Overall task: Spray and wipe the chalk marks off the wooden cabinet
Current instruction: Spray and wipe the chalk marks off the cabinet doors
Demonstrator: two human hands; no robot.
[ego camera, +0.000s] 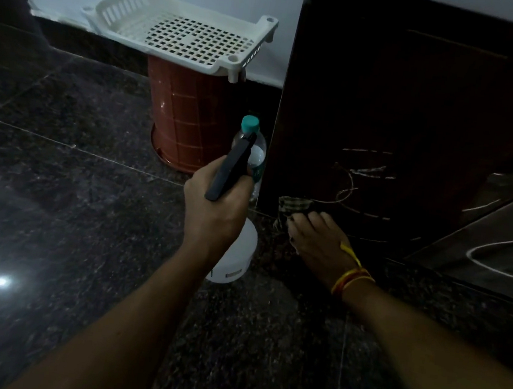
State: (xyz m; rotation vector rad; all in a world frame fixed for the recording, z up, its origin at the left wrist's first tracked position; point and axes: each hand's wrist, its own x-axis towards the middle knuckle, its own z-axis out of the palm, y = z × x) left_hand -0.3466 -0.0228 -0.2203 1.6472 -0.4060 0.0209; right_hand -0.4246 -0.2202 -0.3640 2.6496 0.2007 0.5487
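Note:
The dark wooden cabinet stands at the right, with pale chalk marks scrawled low on its side panel. My left hand grips a spray bottle by its black trigger head; its white body hangs below my fist, just left of the cabinet's corner. My right hand holds a checked cloth against the bottom of the panel, under the chalk marks. A yellow and orange thread band circles that wrist.
A clear plastic water bottle with a teal cap stands by the cabinet's corner. Behind it an upturned brown bucket carries a white perforated tray. The floor is dark polished stone. A steel-trimmed door angles in at right.

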